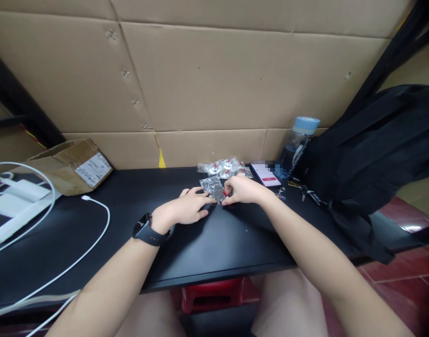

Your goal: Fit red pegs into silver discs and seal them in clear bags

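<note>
Risk 1: the crumpled clear plastic bag (211,183) slips or tears. Cause: thin, slick film on a smooth black tabletop (200,243), pinned only by fingertips. Small contents could skid off if it lets go suddenly.

Risk 2: you drag the pile of clear bags with silver round pieces and red marks (228,164). It's right beside your working spot, so a forearm or knuckle swing spreads it toward the phone.

Risk 3: you knock the flat dark-edged phone with the lit screen (261,171), or the clear bottle with the blue lid (294,145) just behind-right of it. Cause: right elbow sweeping outward. The bottle holds some liquid, so a tip could wet the phone.

Hands: your left hand (189,207) is loosely open, palm down, fingers spread, fingertips on the near edge of the crumpled bag, left of the phone. Your right hand (245,188) is narrow, thumb and fingers curled in a pinch on a small red piece (225,193), near-left of the phone. Can't tell how firm that grip is, or whether the piece is attached to the bag; your fingers hide most of it.

The crumpled bag lies left of the phone, between your 2 hands.
</note>
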`<state>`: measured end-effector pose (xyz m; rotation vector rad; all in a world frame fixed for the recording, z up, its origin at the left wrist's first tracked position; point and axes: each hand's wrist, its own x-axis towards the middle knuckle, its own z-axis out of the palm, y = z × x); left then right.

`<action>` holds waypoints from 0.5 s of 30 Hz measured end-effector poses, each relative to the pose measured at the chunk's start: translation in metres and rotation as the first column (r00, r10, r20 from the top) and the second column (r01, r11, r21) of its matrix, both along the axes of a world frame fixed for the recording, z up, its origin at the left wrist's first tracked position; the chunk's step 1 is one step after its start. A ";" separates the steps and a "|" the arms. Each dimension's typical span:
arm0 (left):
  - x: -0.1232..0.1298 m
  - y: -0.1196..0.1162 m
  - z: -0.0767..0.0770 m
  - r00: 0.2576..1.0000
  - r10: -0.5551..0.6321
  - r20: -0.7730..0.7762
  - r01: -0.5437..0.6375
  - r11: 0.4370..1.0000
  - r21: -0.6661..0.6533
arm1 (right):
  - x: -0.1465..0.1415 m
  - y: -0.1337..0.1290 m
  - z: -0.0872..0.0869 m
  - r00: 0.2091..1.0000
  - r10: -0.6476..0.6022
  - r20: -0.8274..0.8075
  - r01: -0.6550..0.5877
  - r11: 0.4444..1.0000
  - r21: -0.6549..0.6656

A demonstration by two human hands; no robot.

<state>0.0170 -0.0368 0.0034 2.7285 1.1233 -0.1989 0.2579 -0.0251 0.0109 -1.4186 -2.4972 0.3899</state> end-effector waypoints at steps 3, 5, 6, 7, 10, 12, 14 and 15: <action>-0.001 0.000 0.002 0.999 0.005 -0.046 -0.006 1.000 -0.024 | -0.003 0.003 -0.006 0.998 0.040 -0.046 -0.037 0.997 0.069; -0.002 0.000 0.003 0.998 0.017 -0.063 -0.019 0.999 -0.037 | -0.004 0.004 -0.008 0.992 0.085 -0.091 -0.077 0.993 0.088; -0.002 0.000 0.003 0.997 0.022 -0.068 -0.025 0.999 -0.041 | -0.005 0.004 -0.009 0.987 0.110 -0.114 -0.102 0.992 0.080; -0.002 0.000 0.004 0.997 0.024 -0.070 -0.027 0.999 -0.044 | -0.005 0.004 -0.009 0.981 0.133 -0.138 -0.126 0.990 0.063; -0.003 -0.001 0.004 0.997 0.025 -0.072 -0.029 0.999 -0.046 | -0.004 0.006 -0.011 0.971 0.154 -0.184 -0.149 0.988 0.042; -0.003 -0.002 0.004 0.997 0.029 -0.072 -0.032 0.998 -0.046 | -0.005 0.008 -0.015 0.981 0.115 -0.157 -0.097 0.988 0.116; -0.003 -0.002 0.004 0.997 0.035 -0.073 -0.039 0.998 -0.048 | -0.007 0.011 -0.019 0.993 0.048 -0.106 -0.023 0.975 0.221; -0.003 -0.003 0.004 0.997 0.038 -0.071 -0.042 0.998 -0.052 | -0.009 0.012 -0.022 0.996 0.016 -0.086 0.007 0.965 0.261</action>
